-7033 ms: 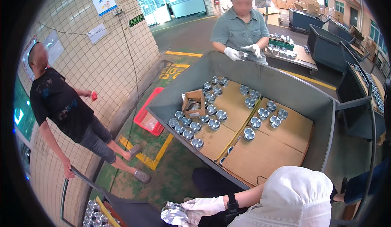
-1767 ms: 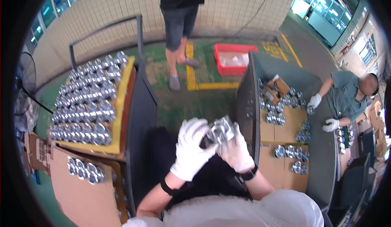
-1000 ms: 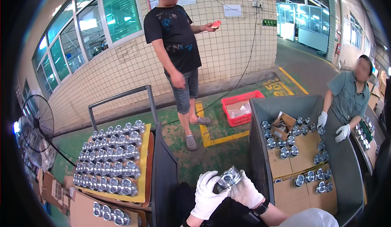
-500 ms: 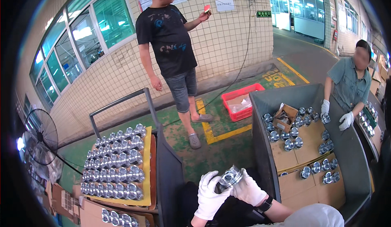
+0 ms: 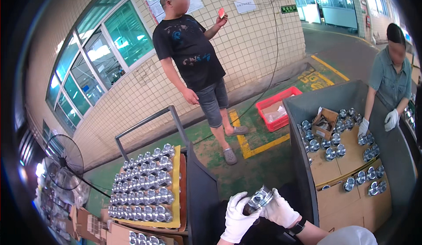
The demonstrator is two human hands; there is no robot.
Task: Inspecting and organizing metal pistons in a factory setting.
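Between my two white-gloved hands I hold a shiny metal piston (image 5: pixel 260 196), tilted, low in the middle of the view. My left hand (image 5: pixel 239 215) curls round its left side, thumb and fingers closed on it. From the right, my right hand (image 5: pixel 282 209) grips the other side, a dark band on that wrist. On the cart to the left, rows of similar pistons (image 5: pixel 145 179) stand on a yellow sheet (image 5: pixel 176 188). To the right, more pistons (image 5: pixel 336 146) stand on cardboard (image 5: pixel 347 205) inside a large grey bin (image 5: pixel 301 170).
A grey cart frame (image 5: pixel 200 188) stands left of my hands. Beyond it a person (image 5: pixel 189 56) holds a watermelon slice (image 5: pixel 221 13). A red crate (image 5: pixel 277 123) lies on the floor. Another person (image 5: pixel 389 76) in white gloves reaches into the bin. A fan (image 5: pixel 63 161) stands far left.
The whole scene has shifted rightward and somewhat down in the picture. Both my hands still hold the piston, which is turned slightly. The co-worker's gloved hand remains at the pistons in the bin.
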